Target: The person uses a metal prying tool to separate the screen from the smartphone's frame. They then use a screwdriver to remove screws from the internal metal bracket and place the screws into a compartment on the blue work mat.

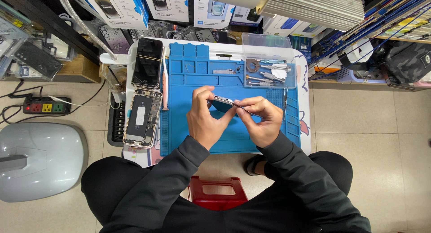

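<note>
Far left on the floor, a power strip (46, 107) and a grey rounded appliance (38, 160) below it, near side. On the small white table (305, 125), left edge, two phones lie flat: a dark closed-screen one (147, 62) at the far end, an opened phone body (142, 118) with its insides showing just near of it. Blue work mat (193, 80) covers most of the tabletop. Over the mat's middle, left hand (204, 118) pinches a thin silver-edged phone part (223, 100) between thumb and fingers, held tilted and off the mat. Right hand (261, 118) pinches the same part from its right end, fingers curled, thumb against it; a thin tool may be in that pinch, cannot tell. Hands nearly touch each other. Right and far on the mat, a clear plastic tray (269, 42) holds screwdrivers (265, 76) and small metal bits. Red stool (217, 192) shows between the person's knees, near side.
</note>
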